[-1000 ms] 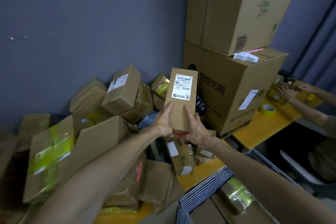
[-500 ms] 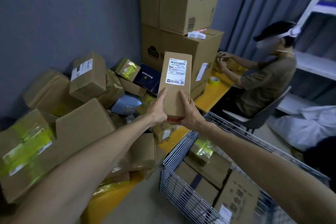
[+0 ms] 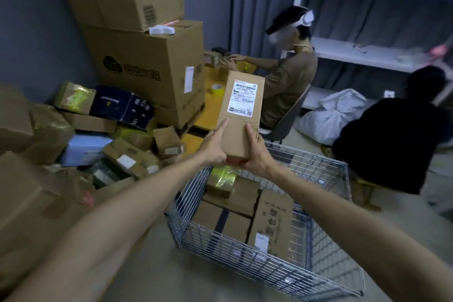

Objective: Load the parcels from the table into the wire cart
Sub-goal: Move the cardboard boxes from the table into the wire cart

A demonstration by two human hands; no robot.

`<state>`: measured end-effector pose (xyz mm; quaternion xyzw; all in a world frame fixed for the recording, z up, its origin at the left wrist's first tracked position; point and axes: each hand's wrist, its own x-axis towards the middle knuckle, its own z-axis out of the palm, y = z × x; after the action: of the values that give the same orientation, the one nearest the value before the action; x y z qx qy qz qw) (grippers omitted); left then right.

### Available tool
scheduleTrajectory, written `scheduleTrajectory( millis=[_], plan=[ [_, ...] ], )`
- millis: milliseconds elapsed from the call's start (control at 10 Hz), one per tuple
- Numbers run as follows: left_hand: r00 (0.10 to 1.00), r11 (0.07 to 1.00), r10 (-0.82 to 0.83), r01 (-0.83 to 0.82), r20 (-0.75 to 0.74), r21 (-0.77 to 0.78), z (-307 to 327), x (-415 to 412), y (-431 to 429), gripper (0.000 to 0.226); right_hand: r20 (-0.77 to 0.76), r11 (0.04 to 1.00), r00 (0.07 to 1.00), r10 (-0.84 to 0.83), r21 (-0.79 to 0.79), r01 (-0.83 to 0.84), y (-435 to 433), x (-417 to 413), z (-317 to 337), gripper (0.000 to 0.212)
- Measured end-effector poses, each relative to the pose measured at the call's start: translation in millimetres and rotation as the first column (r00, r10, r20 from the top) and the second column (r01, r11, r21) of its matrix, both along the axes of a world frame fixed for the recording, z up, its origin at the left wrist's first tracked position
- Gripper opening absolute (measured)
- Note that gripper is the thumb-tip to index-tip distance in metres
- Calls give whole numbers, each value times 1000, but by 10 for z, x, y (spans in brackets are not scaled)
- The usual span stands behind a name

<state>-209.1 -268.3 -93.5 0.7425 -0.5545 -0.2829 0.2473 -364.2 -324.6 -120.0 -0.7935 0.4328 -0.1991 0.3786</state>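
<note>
Labelled parcel (image 3: 241,115) held upright at frame centre, above the wire cart (image 3: 245,255).
The left hand (image 3: 213,147) and right hand (image 3: 255,152) grip its lower end, thumbs laid up its front. Since the earlier frame it has swung rightward from over the table (image 3: 208,115) to over the cart.

Yellow table (image 3: 207,115), heaped parcels (image 3: 130,153), tape roll (image 3: 217,88)
</note>
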Motion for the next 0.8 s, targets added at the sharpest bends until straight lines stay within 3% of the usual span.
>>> scheduleTrajectory(
  millis=[200, 300, 400, 500, 700, 800],
  plan=[
    [991, 991, -116, 120, -60, 54, -174, -1252, -350, 123, -103, 996, 990, -92, -10, 91, -188, -1336, -222, 130],
    [980, 986, -153, 159, -126, 42, -310, -1816, -520, 82, -113, 990, 985, -134, 20, 137, -231, -1880, -334, 128],
    [977, 982, -143, 159, -156, 100, -462, -2346, -564, 63, -88, 979, 981, -170, 101, 179, -246, -2323, -503, 122],
    [973, 957, -208, 224, -98, 187, -625, -2595, -671, 113, -93, 968, 975, -201, 136, 213, -255, -2689, -684, 121],
    [940, 906, -279, 325, -197, 269, -918, -2997, -833, 121, -155, 932, 963, -220, 258, 255, -303, -3060, -959, 134],
    [922, 883, -295, 363, -249, 299, -1244, -3061, -1031, 113, -169, 910, 957, -237, 305, 280, -363, -3142, -1107, 130]
  ],
)
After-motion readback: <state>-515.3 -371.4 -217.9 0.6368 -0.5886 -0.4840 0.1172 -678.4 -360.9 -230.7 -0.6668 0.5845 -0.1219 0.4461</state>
